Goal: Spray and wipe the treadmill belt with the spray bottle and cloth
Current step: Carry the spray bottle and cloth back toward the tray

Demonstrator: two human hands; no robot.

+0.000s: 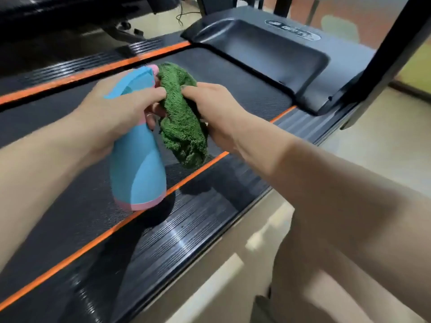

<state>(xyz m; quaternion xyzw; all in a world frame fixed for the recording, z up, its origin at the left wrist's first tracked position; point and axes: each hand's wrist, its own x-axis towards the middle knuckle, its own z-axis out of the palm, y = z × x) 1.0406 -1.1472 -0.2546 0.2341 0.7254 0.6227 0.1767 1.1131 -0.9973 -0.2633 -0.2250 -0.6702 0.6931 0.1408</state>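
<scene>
My left hand point(121, 110) grips a blue spray bottle point(137, 169) with a pink base, held above the black treadmill belt point(58, 183). Its nozzle points at a bunched green cloth point(182, 122). My right hand point(214, 113) holds that cloth from the right, fingers curled into it, and the cloth hangs down over the belt. The fingertips of my left hand also touch the cloth. Bottle and cloth are side by side, in the air above the belt's right half.
Orange stripes point(200, 169) run along both sides of the belt, with ribbed black side rails point(186, 229) outside them. The black motor cover point(268, 57) sits at the belt's far end. A black upright post point(384, 54) rises at right. Beige floor point(233, 287) lies to the right.
</scene>
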